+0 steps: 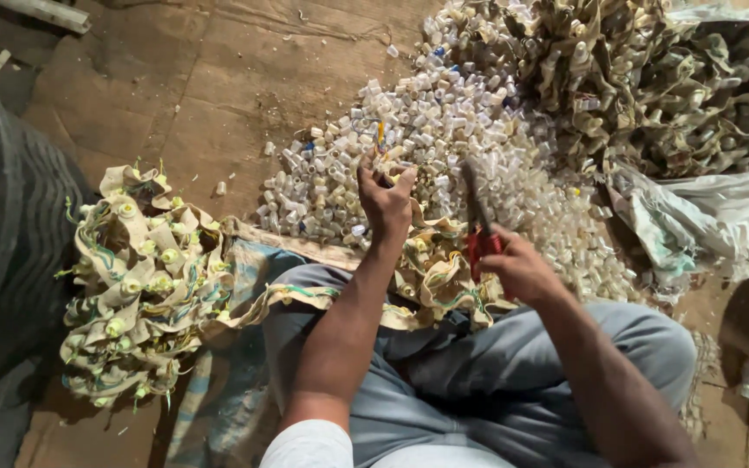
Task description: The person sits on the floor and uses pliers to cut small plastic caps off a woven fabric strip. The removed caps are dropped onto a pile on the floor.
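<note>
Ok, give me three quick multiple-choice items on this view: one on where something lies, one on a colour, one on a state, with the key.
1. Where is the heap of small whitish caps?
A. On the floor ahead of the knees
B. In the dark tub
C. On the lap

2. What colour are the handles of the cutting tool?
A. Blue
B. Red
C. Green

3. How is the left hand?
A. Flat on the floor
B. Resting on the knee
C. Raised, fingers pinched on a small piece

Key: 1 A, the caps spread over the ground past the legs. 2 B, red shows at the right hand. 3 C, its fingertips close on something small above the heap.
</note>
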